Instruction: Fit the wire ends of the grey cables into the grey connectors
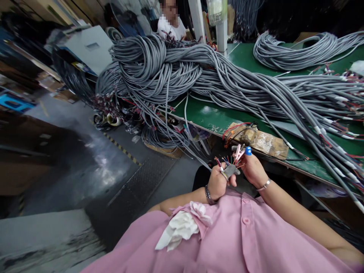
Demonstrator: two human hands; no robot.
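My left hand [218,184] is closed around the end of a grey cable, with thin coloured wires [229,161] fanning out above the fingers. A grey covering [231,171] wraps one of its fingertips. Close beside it, my right hand [253,170] is closed, with a blue finger cap [248,151] on one finger. A small pale pink piece [239,152] sticks up at its fingertips; its kind is too small to make out. Both hands are in front of the body, just off the bench edge.
Long grey cable bundles [182,76] lie across the green bench [207,113]. A worn wooden block [264,142] with a brownish fixture sits at the near edge. Another cable coil [287,53] lies farther back. A person [172,26] sits beyond the bench. Striped tape [122,148] marks the floor.
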